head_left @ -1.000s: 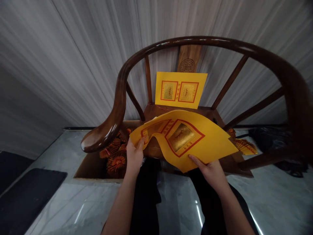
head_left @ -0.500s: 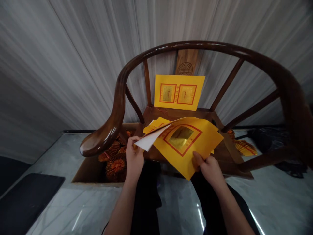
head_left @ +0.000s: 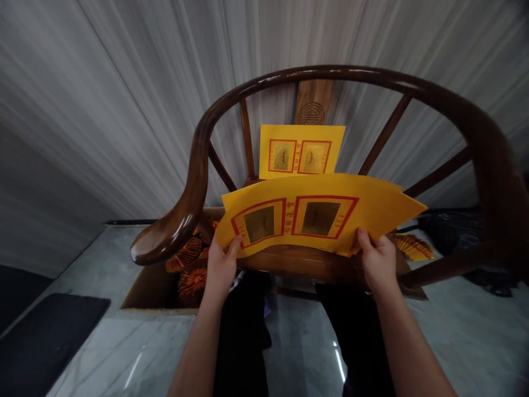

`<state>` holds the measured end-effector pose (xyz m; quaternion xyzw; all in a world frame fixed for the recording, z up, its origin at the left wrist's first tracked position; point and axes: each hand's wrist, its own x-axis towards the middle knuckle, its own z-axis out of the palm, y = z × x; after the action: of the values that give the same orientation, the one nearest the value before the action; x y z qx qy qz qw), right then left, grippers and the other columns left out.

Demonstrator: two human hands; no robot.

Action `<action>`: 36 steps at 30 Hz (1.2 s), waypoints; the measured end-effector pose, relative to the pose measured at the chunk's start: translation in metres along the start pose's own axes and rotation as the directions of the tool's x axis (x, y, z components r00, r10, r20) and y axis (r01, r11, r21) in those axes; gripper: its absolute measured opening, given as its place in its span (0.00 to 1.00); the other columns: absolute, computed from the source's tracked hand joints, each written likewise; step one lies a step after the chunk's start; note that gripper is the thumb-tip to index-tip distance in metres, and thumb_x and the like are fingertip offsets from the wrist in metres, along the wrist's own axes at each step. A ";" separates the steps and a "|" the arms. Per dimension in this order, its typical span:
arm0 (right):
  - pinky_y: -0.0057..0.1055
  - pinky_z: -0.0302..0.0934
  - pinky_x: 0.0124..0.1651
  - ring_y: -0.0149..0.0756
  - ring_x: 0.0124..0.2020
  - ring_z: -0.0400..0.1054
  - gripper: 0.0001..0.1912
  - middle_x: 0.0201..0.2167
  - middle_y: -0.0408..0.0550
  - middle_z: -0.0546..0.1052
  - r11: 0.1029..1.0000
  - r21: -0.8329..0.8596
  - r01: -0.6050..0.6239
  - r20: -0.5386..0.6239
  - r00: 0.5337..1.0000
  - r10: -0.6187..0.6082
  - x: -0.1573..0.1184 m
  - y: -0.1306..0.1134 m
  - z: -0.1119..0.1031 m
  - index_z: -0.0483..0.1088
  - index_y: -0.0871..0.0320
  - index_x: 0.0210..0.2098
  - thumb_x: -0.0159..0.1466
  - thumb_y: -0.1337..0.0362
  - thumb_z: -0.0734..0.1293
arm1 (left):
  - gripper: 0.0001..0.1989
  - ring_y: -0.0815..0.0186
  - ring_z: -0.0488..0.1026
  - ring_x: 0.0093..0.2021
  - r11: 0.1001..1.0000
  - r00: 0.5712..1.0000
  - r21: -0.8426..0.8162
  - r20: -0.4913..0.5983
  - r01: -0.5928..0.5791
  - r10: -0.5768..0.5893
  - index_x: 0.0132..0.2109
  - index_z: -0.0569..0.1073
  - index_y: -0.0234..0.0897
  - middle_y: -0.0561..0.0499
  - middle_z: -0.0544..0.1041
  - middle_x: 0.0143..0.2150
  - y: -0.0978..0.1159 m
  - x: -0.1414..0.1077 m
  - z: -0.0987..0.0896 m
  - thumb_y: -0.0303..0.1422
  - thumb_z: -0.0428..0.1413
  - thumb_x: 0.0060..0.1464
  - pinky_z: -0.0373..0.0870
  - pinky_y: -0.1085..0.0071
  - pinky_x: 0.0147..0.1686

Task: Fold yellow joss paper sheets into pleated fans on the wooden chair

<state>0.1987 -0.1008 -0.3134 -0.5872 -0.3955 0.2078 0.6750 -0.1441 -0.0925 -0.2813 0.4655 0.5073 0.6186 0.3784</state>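
Several yellow joss paper sheets (head_left: 289, 242), printed with red frames around gold squares, are spread between my two hands above the chair seat. My left hand (head_left: 222, 264) pinches their lower left corner, thumb on the printed face. At the lower right edge my right hand (head_left: 378, 259) is closed on them, thumb in front. The sheets bow slightly and fan out at the right. Behind them another yellow joss paper sheet (head_left: 300, 149) leans upright against the chair back. The held sheets hide most of the seat and whatever lies on it.
A dark wooden armchair (head_left: 347, 71) with a curved rail surrounds the work. Left of it, a cardboard box (head_left: 144, 292) holds orange and gold folded-paper rosettes (head_left: 193, 281). A black bag (head_left: 458, 242) lies on the floor at right; a dark mat (head_left: 53, 331) lies at left.
The sheets have gone from tilted and folded over to spread wide, both printed squares facing me. My right hand has moved right and up; my left hand has shifted slightly left and down.
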 end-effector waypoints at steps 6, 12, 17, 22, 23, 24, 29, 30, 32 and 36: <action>0.39 0.71 0.53 0.41 0.45 0.77 0.21 0.43 0.49 0.83 0.990 0.133 -0.051 0.010 0.999 0.051 -0.018 0.006 -0.021 0.79 0.57 0.44 0.58 0.49 0.78 | 0.23 0.54 0.80 0.55 0.999 0.997 0.010 0.055 0.049 -0.050 0.52 0.76 0.34 0.40 0.82 0.54 -0.002 0.002 -0.005 0.40 0.67 0.53 0.74 0.58 0.58; 0.41 0.71 0.55 0.43 0.47 0.78 0.21 0.45 0.50 0.83 0.989 0.149 -0.011 0.003 1.000 0.011 -0.020 0.004 -0.021 0.79 0.57 0.44 0.57 0.51 0.79 | 0.25 0.54 0.82 0.45 0.994 0.995 0.066 0.048 0.086 -0.089 0.47 0.79 0.33 0.42 0.85 0.47 -0.004 0.008 -0.004 0.41 0.72 0.44 0.79 0.58 0.49; 0.43 0.71 0.56 0.44 0.47 0.78 0.20 0.44 0.50 0.83 0.977 0.211 -0.009 0.010 1.000 0.007 -0.023 -0.002 -0.020 0.79 0.56 0.43 0.55 0.53 0.80 | 0.23 0.53 0.81 0.43 0.993 0.992 0.090 0.094 0.072 -0.081 0.42 0.81 0.33 0.43 0.85 0.43 -0.004 0.010 0.001 0.41 0.73 0.40 0.79 0.57 0.47; 0.43 0.73 0.52 0.46 0.45 0.79 0.21 0.44 0.52 0.84 0.977 0.209 -0.040 0.034 0.999 0.034 -0.025 -0.003 -0.019 0.79 0.58 0.44 0.54 0.56 0.81 | 0.24 0.57 0.80 0.44 0.993 0.985 0.117 0.173 -0.007 -0.013 0.46 0.80 0.36 0.47 0.84 0.44 -0.012 0.013 -0.002 0.39 0.73 0.42 0.77 0.61 0.49; 0.42 0.73 0.51 0.46 0.45 0.79 0.22 0.44 0.52 0.84 0.977 0.208 -0.046 0.031 0.999 0.040 -0.024 -0.003 -0.019 0.79 0.58 0.44 0.53 0.56 0.81 | 0.23 0.57 0.80 0.45 0.991 0.981 0.132 0.192 -0.028 0.002 0.46 0.80 0.37 0.48 0.84 0.44 -0.014 0.014 -0.001 0.39 0.73 0.43 0.77 0.62 0.49; 0.42 0.74 0.50 0.46 0.45 0.79 0.22 0.45 0.53 0.84 0.978 0.203 -0.053 0.031 0.998 0.048 -0.024 -0.003 -0.019 0.80 0.58 0.44 0.53 0.56 0.81 | 0.22 0.58 0.79 0.44 0.988 0.978 0.148 0.209 -0.043 0.011 0.45 0.80 0.37 0.49 0.83 0.43 -0.016 0.016 -0.001 0.39 0.73 0.43 0.76 0.63 0.49; 0.46 0.75 0.51 0.49 0.44 0.80 0.23 0.44 0.55 0.85 0.988 0.141 -0.060 -0.003 0.998 0.061 -0.024 -0.004 -0.017 0.81 0.60 0.43 0.52 0.55 0.82 | 0.21 0.56 0.79 0.45 0.992 0.976 0.119 0.219 -0.038 0.011 0.43 0.81 0.36 0.47 0.84 0.43 -0.014 0.022 0.014 0.40 0.73 0.43 0.76 0.63 0.48; 0.47 0.75 0.52 0.49 0.44 0.80 0.24 0.44 0.56 0.85 0.990 0.132 -0.054 -0.010 0.998 0.056 -0.024 -0.004 -0.016 0.81 0.61 0.43 0.52 0.55 0.82 | 0.22 0.55 0.80 0.45 0.995 0.975 0.102 0.220 -0.016 -0.007 0.44 0.81 0.35 0.46 0.84 0.44 -0.013 0.022 0.016 0.41 0.72 0.43 0.77 0.62 0.48; 0.47 0.76 0.52 0.49 0.44 0.80 0.24 0.44 0.57 0.85 0.993 0.111 -0.047 -0.012 0.999 0.049 -0.024 -0.003 -0.016 0.81 0.61 0.43 0.51 0.54 0.83 | 0.23 0.54 0.81 0.45 0.997 0.971 0.075 0.232 0.032 -0.049 0.46 0.82 0.33 0.43 0.85 0.45 -0.011 0.022 0.020 0.43 0.72 0.45 0.77 0.61 0.48; 0.46 0.77 0.49 0.50 0.43 0.81 0.24 0.44 0.56 0.85 0.996 0.084 -0.043 -0.006 0.999 0.044 -0.024 -0.002 -0.018 0.82 0.61 0.43 0.52 0.53 0.82 | 0.23 0.53 0.82 0.45 0.997 0.971 0.054 0.232 0.052 -0.063 0.45 0.83 0.31 0.40 0.85 0.47 -0.016 0.024 0.015 0.45 0.70 0.48 0.78 0.60 0.48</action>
<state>0.1985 -0.1302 -0.3184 -0.5677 -0.3708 0.2367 0.6959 -0.1365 -0.0628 -0.2914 0.5289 0.4874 0.5361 0.4419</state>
